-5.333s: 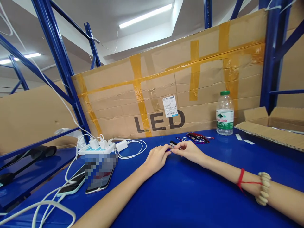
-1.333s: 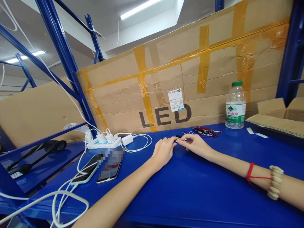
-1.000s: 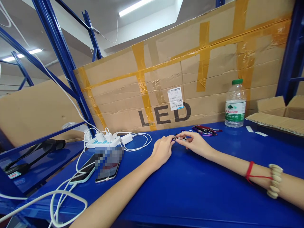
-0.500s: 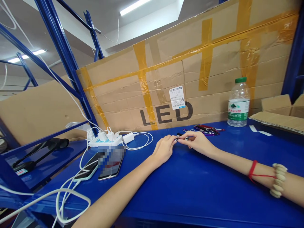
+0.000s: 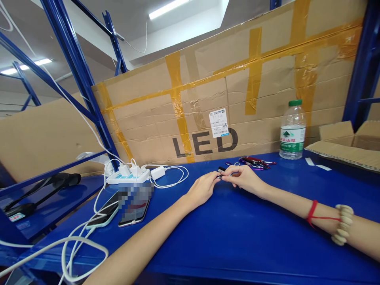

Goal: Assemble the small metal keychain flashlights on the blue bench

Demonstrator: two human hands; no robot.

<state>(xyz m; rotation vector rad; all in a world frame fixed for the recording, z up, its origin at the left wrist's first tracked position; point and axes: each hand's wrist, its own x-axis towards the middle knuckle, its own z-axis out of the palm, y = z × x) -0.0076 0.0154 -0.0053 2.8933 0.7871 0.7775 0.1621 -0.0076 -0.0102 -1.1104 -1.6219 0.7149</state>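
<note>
My left hand and my right hand meet above the blue shelf top, fingertips almost touching. Between them is a small black and silver piece, mostly covered by fingers; its exact kind does not show. The right thumb and fingers pinch it from the right. Closed fingers of the left hand grip its silvery end. Just behind the right hand lies a small pile of slim pen-like items in red, black and purple, with metal loops among them.
Left of the hands are a white power strip, a charger, cables and two phones, one phone with a pale edge. A plastic bottle, white paper strips and an open cardboard box stand right. A large carton backs the shelf.
The view has shifted slightly, so most things sit a little further left. Both hands keep their pinch on the small piece; the left fingers look slightly more bent.
</note>
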